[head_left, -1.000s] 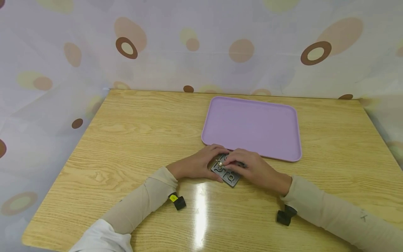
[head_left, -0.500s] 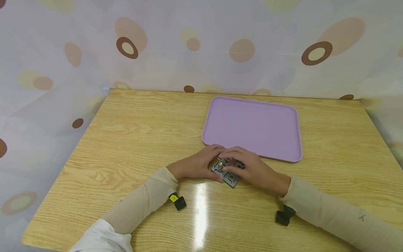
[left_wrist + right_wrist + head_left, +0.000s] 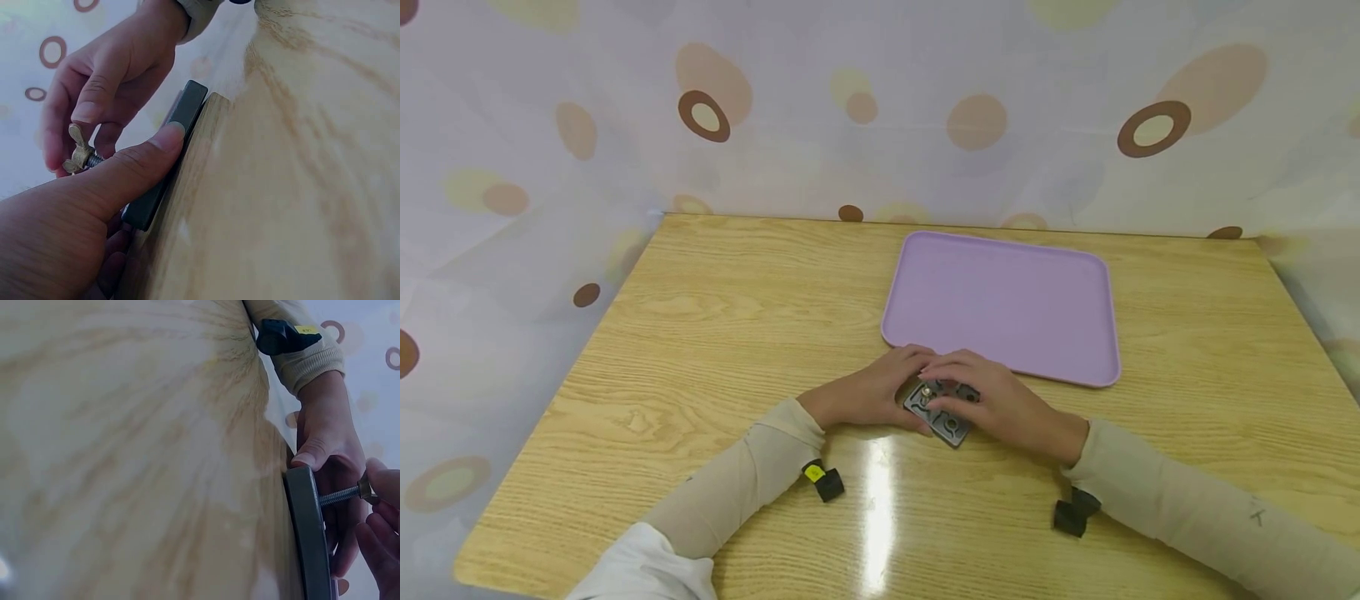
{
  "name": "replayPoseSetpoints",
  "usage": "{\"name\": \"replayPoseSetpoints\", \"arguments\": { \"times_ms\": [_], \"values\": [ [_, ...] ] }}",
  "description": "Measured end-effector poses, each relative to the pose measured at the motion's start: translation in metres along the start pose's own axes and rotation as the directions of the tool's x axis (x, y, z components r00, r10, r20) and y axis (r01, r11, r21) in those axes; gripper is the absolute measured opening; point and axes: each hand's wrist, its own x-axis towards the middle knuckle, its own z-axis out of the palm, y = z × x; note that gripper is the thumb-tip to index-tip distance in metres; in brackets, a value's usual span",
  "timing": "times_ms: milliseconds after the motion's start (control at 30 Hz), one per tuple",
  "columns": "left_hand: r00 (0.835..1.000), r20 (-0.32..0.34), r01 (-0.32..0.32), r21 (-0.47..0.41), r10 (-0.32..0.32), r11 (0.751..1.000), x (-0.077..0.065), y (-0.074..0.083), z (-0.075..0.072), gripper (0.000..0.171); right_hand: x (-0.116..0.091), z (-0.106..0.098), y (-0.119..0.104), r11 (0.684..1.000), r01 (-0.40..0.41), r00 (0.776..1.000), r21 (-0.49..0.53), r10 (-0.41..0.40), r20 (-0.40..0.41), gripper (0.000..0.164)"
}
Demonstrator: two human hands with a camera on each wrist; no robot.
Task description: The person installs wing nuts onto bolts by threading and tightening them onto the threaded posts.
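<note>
A grey metal plate [image 3: 952, 429] with holes and raised patterns lies on the wooden table. My left hand [image 3: 876, 392] grips it by its edges, the thumb along the near side. From the plate stands an upright threaded bolt [image 3: 339, 496], topped by a brass wing nut [image 3: 80, 155]. My right hand [image 3: 1011, 408] reaches over the plate from the right, with its thumb and fingers curled round the wing nut. In the left wrist view the right thumb touches one wing. The right hand covers part of the plate in the head view.
A purple tray [image 3: 1000, 304] lies just behind the hands. The wooden table [image 3: 722, 317] extends to a patterned cloth wall [image 3: 910, 75] at the back and sides. A black wrist camera [image 3: 829, 483] sits under the left cuff.
My right fingers were closer together on the wing nut a second ago, then spread round it. The right wrist has shifted slightly left. The left hand and the plate stay put.
</note>
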Motion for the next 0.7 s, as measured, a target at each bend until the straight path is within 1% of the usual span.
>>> {"name": "replayPoseSetpoints", "arguments": {
  "times_ms": [133, 200, 367, 500, 700],
  "values": [
    [1.000, -0.004, -0.012, 0.003, 0.012, 1.000, -0.0002, -0.0012, -0.0005, 0.086, -0.0008, -0.0021, -0.0005, 0.999, -0.044, 0.999, 0.005, 0.044, 0.015, 0.032],
    [1.000, -0.009, -0.018, 0.005, 0.018, 1.000, -0.0002, -0.0022, -0.0007, 0.087, -0.0014, -0.0030, 0.0001, 0.999, -0.054, 0.998, -0.002, 0.054, 0.016, 0.029],
    [1.000, -0.013, -0.025, 0.013, 0.025, 1.000, -0.0017, -0.0038, -0.0016, 0.087, -0.0016, -0.0031, 0.0029, 1.000, -0.014, 1.000, -0.021, 0.014, -0.018, 0.022],
    [1.000, -0.015, -0.016, -0.002, 0.016, 1.000, -0.0026, -0.0042, -0.0020, 0.086, -0.0021, -0.0012, 0.0053, 1.000, 0.018, 0.999, -0.014, -0.019, -0.040, 0.022],
    [1.000, -0.015, 0.003, -0.026, -0.003, 1.000, -0.0046, -0.0039, -0.0017, 0.086, -0.0034, -0.0003, 0.0042, 1.000, 0.024, 0.999, 0.002, -0.024, -0.033, 0.024]
  ]
}}
